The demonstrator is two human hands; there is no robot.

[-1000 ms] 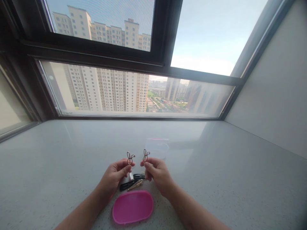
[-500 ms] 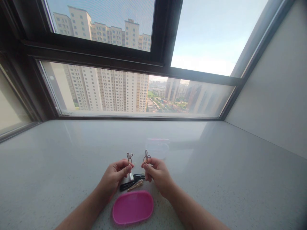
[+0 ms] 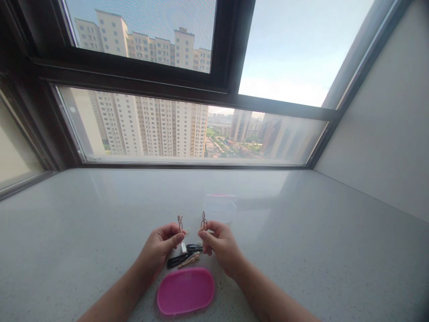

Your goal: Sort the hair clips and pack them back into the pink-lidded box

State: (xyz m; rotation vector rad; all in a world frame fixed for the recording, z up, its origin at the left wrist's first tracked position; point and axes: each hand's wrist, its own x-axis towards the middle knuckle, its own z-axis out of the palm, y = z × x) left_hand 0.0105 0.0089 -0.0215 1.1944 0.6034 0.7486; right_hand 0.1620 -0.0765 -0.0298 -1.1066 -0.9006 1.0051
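Note:
My left hand (image 3: 166, 240) pinches a small copper-coloured wire clip (image 3: 180, 222) shaped like a rabbit's head with ears. A matching rabbit-shaped clip (image 3: 203, 222) stands up between the thumb and fingers of my right hand (image 3: 219, 243). Both clips are turned partly edge-on. Beneath and between the hands lie black snap hair clips (image 3: 177, 260), a gold-toned hair clip (image 3: 189, 259) and a silvery clip (image 3: 183, 247), partly hidden by my left fingers. Nearer to me sits a shallow pink oval tray (image 3: 186, 291) with nothing in it.
Beyond my right hand, a clear plastic container (image 3: 220, 209) lies on the pale speckled sill (image 3: 301, 232). A dark-framed window (image 3: 201, 165) closes off the far side, and a white wall (image 3: 385, 120) rises on the right.
Both rabbit-shaped clips have turned in my fingers, from facing me to more edge-on. My hands have otherwise hardly moved, and the things on the sill lie as before.

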